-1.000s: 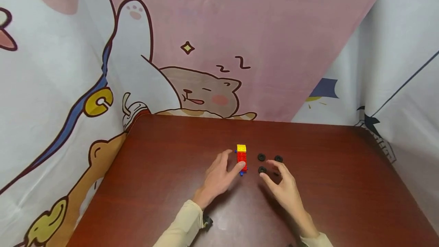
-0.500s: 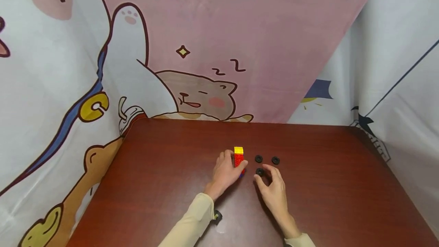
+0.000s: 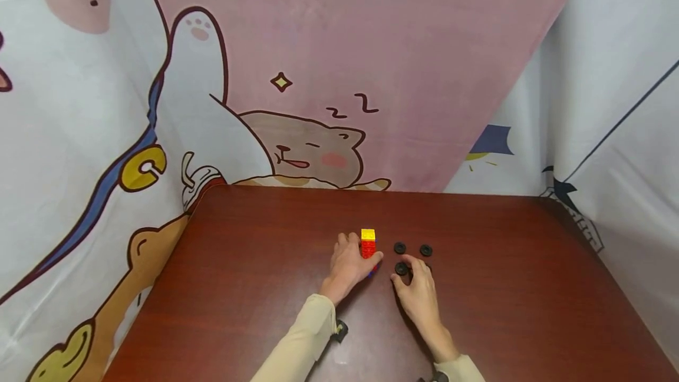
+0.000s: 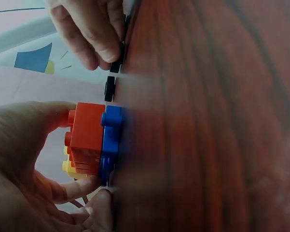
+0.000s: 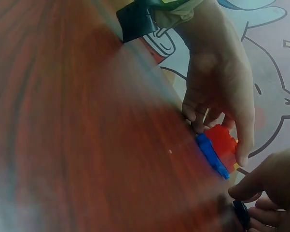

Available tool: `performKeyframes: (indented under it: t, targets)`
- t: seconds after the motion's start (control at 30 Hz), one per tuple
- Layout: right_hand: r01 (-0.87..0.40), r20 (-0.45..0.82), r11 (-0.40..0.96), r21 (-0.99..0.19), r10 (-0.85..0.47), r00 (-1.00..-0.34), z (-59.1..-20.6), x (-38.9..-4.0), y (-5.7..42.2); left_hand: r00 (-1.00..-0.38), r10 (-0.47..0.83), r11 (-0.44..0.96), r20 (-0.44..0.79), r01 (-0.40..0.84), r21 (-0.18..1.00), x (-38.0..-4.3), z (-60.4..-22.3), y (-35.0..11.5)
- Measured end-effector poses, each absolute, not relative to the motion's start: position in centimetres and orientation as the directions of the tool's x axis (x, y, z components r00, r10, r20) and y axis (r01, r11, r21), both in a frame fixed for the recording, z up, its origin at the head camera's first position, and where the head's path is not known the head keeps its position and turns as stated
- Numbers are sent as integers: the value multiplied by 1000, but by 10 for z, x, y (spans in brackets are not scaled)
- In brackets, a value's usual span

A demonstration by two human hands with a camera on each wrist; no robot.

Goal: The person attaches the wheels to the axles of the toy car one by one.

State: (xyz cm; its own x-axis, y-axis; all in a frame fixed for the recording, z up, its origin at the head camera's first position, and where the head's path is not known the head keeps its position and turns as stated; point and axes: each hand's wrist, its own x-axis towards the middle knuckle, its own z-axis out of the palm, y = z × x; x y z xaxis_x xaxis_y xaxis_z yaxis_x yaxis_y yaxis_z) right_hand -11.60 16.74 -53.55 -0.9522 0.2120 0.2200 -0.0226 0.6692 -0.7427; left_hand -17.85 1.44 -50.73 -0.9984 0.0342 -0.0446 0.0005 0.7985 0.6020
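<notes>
My left hand (image 3: 350, 265) grips a toy brick car, its red bricks (image 3: 368, 247) carrying a yellow brick (image 3: 368, 234) at the far end. Under the red, the car's blue base (image 4: 111, 133) sits low at the tabletop in the left wrist view. The thumb lies over the red part and the fingers curl along its side. To the right, my right hand (image 3: 419, 293) has thumb and index finger at opposite edges of a black toy wheel (image 3: 401, 268), pinching it close over the table. Its other fingers partly hide another wheel (image 3: 428, 267).
Two more black wheels, one (image 3: 400, 247) behind the pinched wheel and one (image 3: 426, 250) to its right, lie flat on the brown table (image 3: 254, 252). A cartoon-printed curtain (image 3: 414, 75) rises behind the table's back edge.
My left fingers have closed in round the car from beside it. My right hand has moved left and its thumb and index finger have come together on the near wheel. The view has shifted slightly.
</notes>
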Motion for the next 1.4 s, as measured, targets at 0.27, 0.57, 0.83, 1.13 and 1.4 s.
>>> performKeyframes:
  t: [0.27,0.57,0.83,1.13,1.4]
  targets:
    - [-83,316,708,-702,205,-926,-539,-120,167,-1000,10,780,-3,6,626,-181,-511,10]
    - [-138,349,697,-704,171,-921,-540,-124,167,-1000,-8,723,-5,-9,691,-187,-515,2]
    - [-128,271,635,-762,132,-954,-532,-123,166,-994,-62,265,-89,-102,959,-186,-519,-8]
    - [-232,342,555,-799,101,-934,-509,-143,168,-992,56,-70,-116,-119,990,-199,-506,-6]
    - [-422,516,474,-773,84,-852,-460,-178,162,-993,118,-146,-31,-48,988,-230,-468,2]
